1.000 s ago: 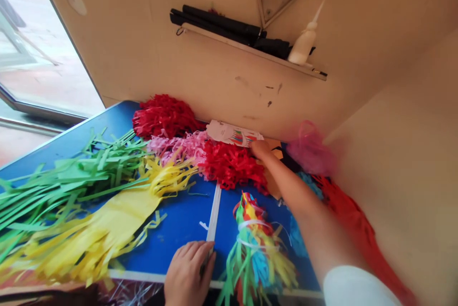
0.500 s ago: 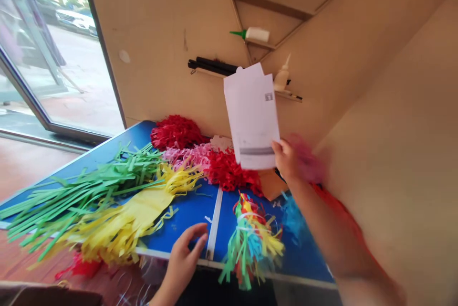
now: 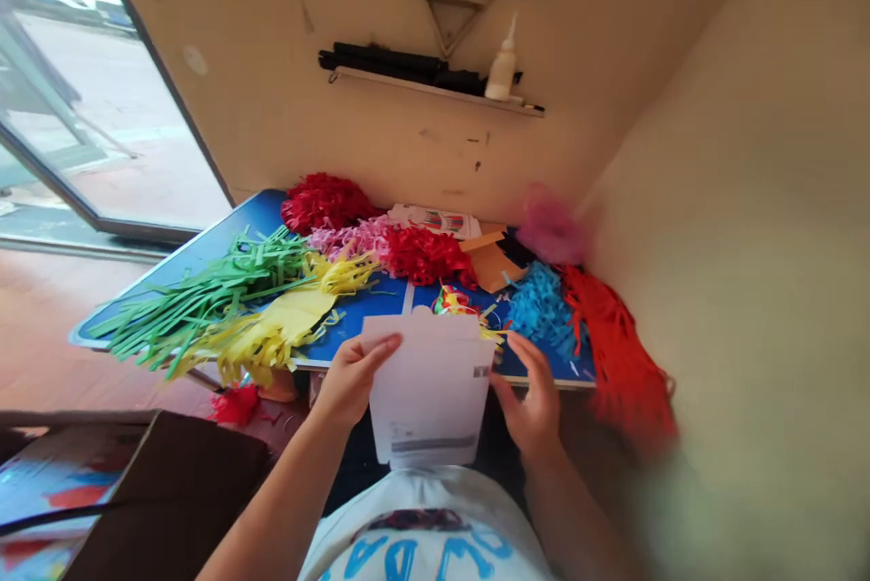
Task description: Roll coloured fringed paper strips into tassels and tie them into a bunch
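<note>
A flat white paper envelope (image 3: 430, 400), with small grey print and a dark band near its lower edge, is upright in front of my chest. My left hand (image 3: 352, 380) pinches its upper left corner, thumb on the face. At the other side my right hand (image 3: 536, 401) has thumb and fingers apart, close to the envelope's right edge; whether the thumb touches it I cannot tell. Behind the envelope, a bundle of multicoloured paper strips (image 3: 451, 298) is mostly hidden on the blue table (image 3: 391, 302).
Green strips (image 3: 224, 291), yellow fringed paper (image 3: 292, 314), red shreds (image 3: 428, 255), blue shreds (image 3: 542, 302) and orange-red strips (image 3: 622, 345) cover much of the table. A wall shelf (image 3: 435, 91) holds a glue bottle (image 3: 501, 72). A dark box (image 3: 169, 481) stands at lower left.
The envelope has come down and towards my chest from over the table. My left hand has taken hold of its corner, and my right hand has let go of its lower right corner.
</note>
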Motion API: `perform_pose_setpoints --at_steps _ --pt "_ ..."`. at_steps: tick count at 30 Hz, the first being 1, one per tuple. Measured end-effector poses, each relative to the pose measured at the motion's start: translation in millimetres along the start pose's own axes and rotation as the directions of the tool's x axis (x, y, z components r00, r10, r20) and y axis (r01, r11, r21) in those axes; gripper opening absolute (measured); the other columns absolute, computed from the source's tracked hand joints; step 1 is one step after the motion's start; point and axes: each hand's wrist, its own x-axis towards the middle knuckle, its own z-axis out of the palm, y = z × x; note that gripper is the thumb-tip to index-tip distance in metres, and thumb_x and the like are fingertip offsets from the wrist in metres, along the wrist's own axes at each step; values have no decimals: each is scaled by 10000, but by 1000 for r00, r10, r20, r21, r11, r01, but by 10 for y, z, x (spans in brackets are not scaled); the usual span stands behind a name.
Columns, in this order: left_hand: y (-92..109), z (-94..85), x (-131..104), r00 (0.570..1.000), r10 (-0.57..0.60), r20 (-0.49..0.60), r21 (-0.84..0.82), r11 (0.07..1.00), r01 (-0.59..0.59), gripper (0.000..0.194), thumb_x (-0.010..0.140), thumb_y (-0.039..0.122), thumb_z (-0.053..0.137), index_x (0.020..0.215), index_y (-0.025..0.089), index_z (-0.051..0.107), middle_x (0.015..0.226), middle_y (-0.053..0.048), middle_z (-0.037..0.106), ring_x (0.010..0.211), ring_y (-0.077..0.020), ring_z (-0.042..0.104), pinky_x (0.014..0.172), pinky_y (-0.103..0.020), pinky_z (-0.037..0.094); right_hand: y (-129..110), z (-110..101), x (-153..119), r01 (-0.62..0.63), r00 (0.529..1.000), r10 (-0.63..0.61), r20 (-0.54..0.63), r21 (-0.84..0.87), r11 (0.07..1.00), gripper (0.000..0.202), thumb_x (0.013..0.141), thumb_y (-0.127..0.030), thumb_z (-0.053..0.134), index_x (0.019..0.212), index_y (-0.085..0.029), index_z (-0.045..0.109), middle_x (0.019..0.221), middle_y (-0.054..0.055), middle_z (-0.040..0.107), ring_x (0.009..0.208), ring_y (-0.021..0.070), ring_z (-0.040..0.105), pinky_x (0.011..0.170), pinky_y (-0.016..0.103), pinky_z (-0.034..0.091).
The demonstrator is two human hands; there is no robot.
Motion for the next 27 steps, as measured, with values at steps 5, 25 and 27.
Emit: perform_pose_setpoints --at_steps 5,25,27 --pt "-81 211 -51 932 -234 276 120 971 209 374 540 341 880 811 107 771 739 -82 756 645 -205 691 635 -276 520 -414 -92 374 343 939 -343 23 -131 930 132 907 -213 634 1014 -269 686 949 42 697 944 215 637 864 400 470" --pt "-22 172 -61 969 -182 167 112 980 165 374 552 355 888 798 103 761 738 -72 758 639 -180 691 615 -246 522 -485 -109 325 315 942 -273 197 -235 919 104 927 -261 606 997 -224 674 958 43 711 945 219 587 849 376 354" --pt "-59 196 -72 978 -151 143 112 984 136 389 547 358 893 814 113 754 760 -64 761 652 -179 691 626 -251 528 -501 -71 366 284 948 -231 221 -252 925 41 900 -239 627 902 -209 655 892 41 694 916 223 587 820 369 349"
